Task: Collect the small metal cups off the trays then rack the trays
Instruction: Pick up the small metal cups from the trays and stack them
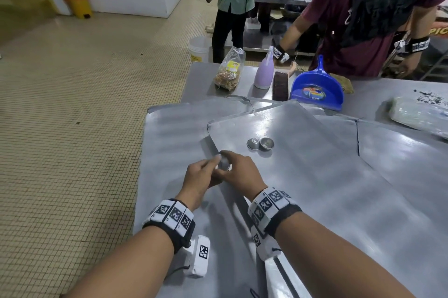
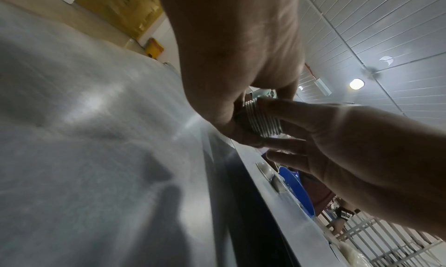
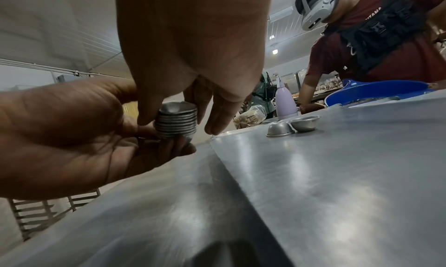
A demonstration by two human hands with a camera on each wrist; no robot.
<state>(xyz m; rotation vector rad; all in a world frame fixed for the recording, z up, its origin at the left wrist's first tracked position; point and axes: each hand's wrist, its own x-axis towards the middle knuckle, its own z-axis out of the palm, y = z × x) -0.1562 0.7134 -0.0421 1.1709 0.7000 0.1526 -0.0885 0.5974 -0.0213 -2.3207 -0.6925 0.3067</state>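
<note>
— Where do your hands sit?

— Lower centre of the head view: your left hand and right hand meet around the stack of cups, at the near left corner of the top tray.

— What's on that tray?

— Two loose cups, touching, just above and right of your hands.

— And beyond?

— Toward the top of the frame, on the surface: a snack bag leftmost, then a bottle, a brush, and a dustpan rightmost.
</note>
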